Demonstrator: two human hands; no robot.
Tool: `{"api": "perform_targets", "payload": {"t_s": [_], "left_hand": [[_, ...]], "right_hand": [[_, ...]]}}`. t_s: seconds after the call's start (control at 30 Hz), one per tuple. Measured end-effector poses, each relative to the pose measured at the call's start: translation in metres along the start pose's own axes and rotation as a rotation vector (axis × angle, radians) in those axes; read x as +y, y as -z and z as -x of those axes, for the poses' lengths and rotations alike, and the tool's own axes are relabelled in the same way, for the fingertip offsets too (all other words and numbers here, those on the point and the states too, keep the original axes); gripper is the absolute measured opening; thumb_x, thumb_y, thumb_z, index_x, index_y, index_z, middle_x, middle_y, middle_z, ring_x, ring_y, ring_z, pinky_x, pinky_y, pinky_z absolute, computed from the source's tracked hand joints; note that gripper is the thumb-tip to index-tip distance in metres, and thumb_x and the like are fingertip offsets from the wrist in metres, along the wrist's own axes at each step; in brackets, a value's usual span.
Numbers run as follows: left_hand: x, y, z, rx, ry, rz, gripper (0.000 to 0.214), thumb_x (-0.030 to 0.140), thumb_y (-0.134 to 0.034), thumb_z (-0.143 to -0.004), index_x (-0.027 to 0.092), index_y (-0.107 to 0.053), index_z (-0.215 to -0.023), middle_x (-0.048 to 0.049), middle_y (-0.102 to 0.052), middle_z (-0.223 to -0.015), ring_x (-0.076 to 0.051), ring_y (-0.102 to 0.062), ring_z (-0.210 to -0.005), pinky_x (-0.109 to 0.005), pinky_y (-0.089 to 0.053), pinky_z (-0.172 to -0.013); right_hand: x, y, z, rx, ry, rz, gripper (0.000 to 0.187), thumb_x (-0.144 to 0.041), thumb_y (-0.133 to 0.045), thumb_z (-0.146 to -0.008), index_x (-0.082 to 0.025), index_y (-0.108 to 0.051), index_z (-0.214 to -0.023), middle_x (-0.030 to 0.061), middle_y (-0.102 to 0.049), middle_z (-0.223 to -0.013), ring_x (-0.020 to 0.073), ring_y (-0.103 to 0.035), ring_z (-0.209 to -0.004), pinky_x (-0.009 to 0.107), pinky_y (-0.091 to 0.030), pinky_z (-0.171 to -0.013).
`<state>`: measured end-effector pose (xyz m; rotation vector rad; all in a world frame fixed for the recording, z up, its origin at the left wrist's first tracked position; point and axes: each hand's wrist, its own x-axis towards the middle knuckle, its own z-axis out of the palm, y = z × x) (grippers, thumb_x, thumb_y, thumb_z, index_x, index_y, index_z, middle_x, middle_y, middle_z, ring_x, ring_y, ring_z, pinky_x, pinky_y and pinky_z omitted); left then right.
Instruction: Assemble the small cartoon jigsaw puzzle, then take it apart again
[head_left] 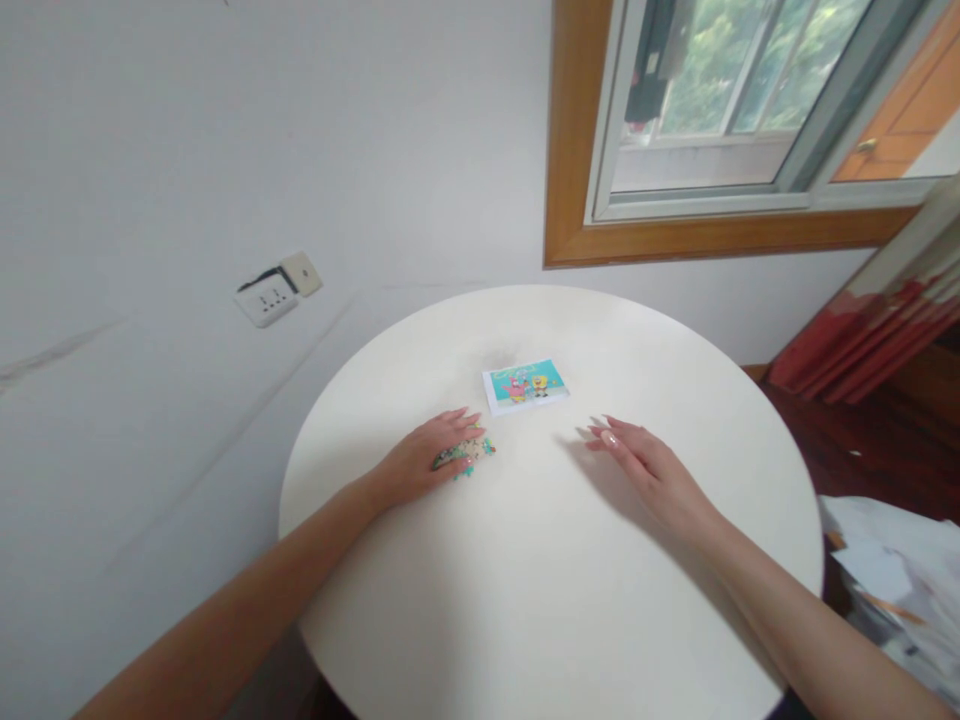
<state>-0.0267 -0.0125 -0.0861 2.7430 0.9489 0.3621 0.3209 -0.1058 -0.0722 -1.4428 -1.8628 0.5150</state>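
My left hand [431, 452] rests at the left of the white round table, thumb and fingers spread about a small pile of jigsaw puzzle pieces [480, 448]. Part of the pile is hidden under the palm. A few turquoise pieces [469, 469] show by the thumb. Just beyond lies a picture card [527, 387] with pink and yellow cartoon figures on turquoise. To the right, my right hand [649, 470] hovers low over the table, its fingers stretched forward and the thumb close to them. I see nothing in it.
The white table [555, 600] has a curved edge and stands near a wall with a power socket [268, 298]. A wood-framed window [570, 240] is behind it. At the right are a red and cream curtain [862, 320] and white bags or papers [892, 570].
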Motion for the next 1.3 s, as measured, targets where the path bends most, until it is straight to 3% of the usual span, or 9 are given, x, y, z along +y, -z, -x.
{"api": "perform_targets", "payload": {"t_s": [0.3,0.53,0.67,0.87,1.07,1.17,1.3], "left_hand": [[0.055,-0.015,-0.029,0.02,-0.1,0.082,0.042,0.04,-0.048,-0.094,0.025,-0.055,-0.132,-0.0071,-0.05,-0.144,-0.024,-0.037,-0.139,-0.045,-0.031,-0.116],[0.102,-0.03,-0.064,-0.008,-0.192,0.118,0.045,0.044,-0.047,-0.094,0.025,-0.051,-0.135,-0.0063,-0.046,-0.147,-0.022,-0.039,-0.138,-0.043,-0.027,-0.118],[0.116,-0.037,-0.079,0.018,-0.225,0.193,0.04,0.041,-0.052,-0.092,0.023,-0.056,-0.128,-0.009,-0.054,-0.14,-0.023,-0.044,-0.134,-0.043,-0.032,-0.115],[0.107,-0.04,-0.079,0.181,-0.122,0.299,0.035,0.034,-0.047,-0.096,0.021,-0.054,-0.128,-0.0096,-0.058,-0.133,-0.019,-0.049,-0.128,-0.039,-0.039,-0.111],[0.09,-0.016,-0.07,0.226,-0.082,0.319,0.029,0.028,-0.044,-0.098,0.021,-0.058,-0.122,-0.0081,-0.063,-0.119,-0.018,-0.055,-0.115,-0.038,-0.044,-0.104],[0.079,0.001,-0.046,0.205,-0.061,0.175,0.025,0.025,-0.048,-0.095,0.02,-0.062,-0.115,-0.0081,-0.062,-0.111,-0.02,-0.057,-0.107,-0.038,-0.047,-0.097],[0.063,0.021,0.012,0.212,0.101,-0.074,0.024,0.022,-0.046,-0.095,0.016,-0.063,-0.111,-0.0092,-0.059,-0.098,-0.022,-0.056,-0.095,-0.041,-0.048,-0.089]], "right_hand": [[-0.002,0.002,0.0,-0.019,0.016,0.029,0.046,-0.045,-0.033,-0.099,-0.024,-0.074,-0.1,0.0056,-0.068,-0.124,0.0255,-0.048,-0.132,0.047,-0.039,-0.108],[0.005,0.0,0.0,-0.028,0.043,0.16,0.041,-0.042,-0.035,-0.099,-0.028,-0.07,-0.113,0.0044,-0.067,-0.125,0.0267,-0.048,-0.132,0.055,-0.03,-0.111],[0.009,-0.001,-0.002,-0.033,0.11,0.128,0.04,-0.04,-0.035,-0.099,-0.027,-0.072,-0.11,0.0049,-0.071,-0.118,0.025,-0.052,-0.128,0.049,-0.036,-0.109],[0.011,-0.003,-0.003,0.055,0.101,0.115,0.035,-0.038,-0.042,-0.094,-0.023,-0.073,-0.103,0.0069,-0.074,-0.106,0.0241,-0.064,-0.106,0.04,-0.049,-0.095],[0.014,-0.004,-0.004,0.004,0.115,0.136,0.032,-0.033,-0.043,-0.092,-0.023,-0.073,-0.098,0.007,-0.074,-0.101,0.0248,-0.064,-0.101,0.04,-0.049,-0.092],[0.016,-0.004,-0.004,0.008,0.121,0.127,0.031,-0.032,-0.044,-0.092,-0.022,-0.073,-0.097,0.0068,-0.074,-0.101,0.0242,-0.064,-0.101,0.039,-0.05,-0.091],[0.011,-0.002,-0.001,-0.01,0.134,0.113,0.032,-0.029,-0.043,-0.092,-0.017,-0.072,-0.099,0.0086,-0.073,-0.101,0.0228,-0.063,-0.101,0.036,-0.049,-0.092]]}}
